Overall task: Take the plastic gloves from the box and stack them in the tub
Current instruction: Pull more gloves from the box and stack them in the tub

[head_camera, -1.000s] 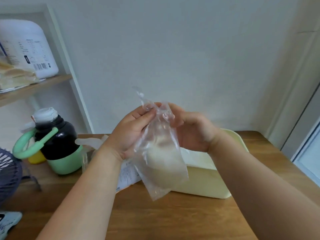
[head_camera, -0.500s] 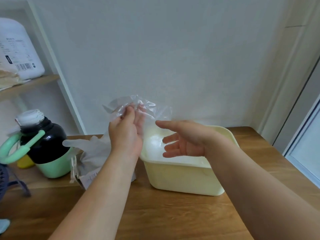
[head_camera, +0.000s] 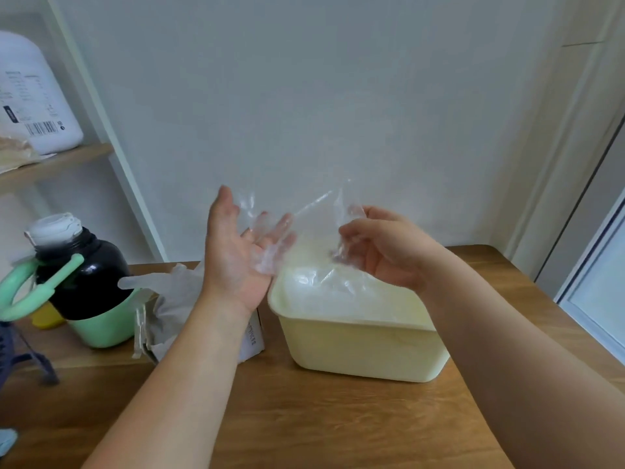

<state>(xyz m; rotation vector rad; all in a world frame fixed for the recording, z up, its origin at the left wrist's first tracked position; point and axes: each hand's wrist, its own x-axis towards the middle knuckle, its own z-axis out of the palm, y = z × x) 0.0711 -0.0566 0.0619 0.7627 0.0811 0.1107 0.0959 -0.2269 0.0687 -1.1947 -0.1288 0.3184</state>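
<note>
Plastic glove (head_camera: pixel 309 214): stretched between my two hands, directly above the tub (head_camera: pixel 365 350). The film is thin, clear, limp and clingy. I judge it near weightless and more likely to crumple or drift than to tear. My right hand (head_camera: pixel 382 248) pinches one edge. My left hand (head_camera: pixel 236 252) is spread wide, palm up, with the film draped over its fingers. Best hold is at opposite edges, kept taut. The box (head_camera: pixel 253 336) sits below my left wrist, with spare gloves (head_camera: pixel 162 292) spilling out.
</note>
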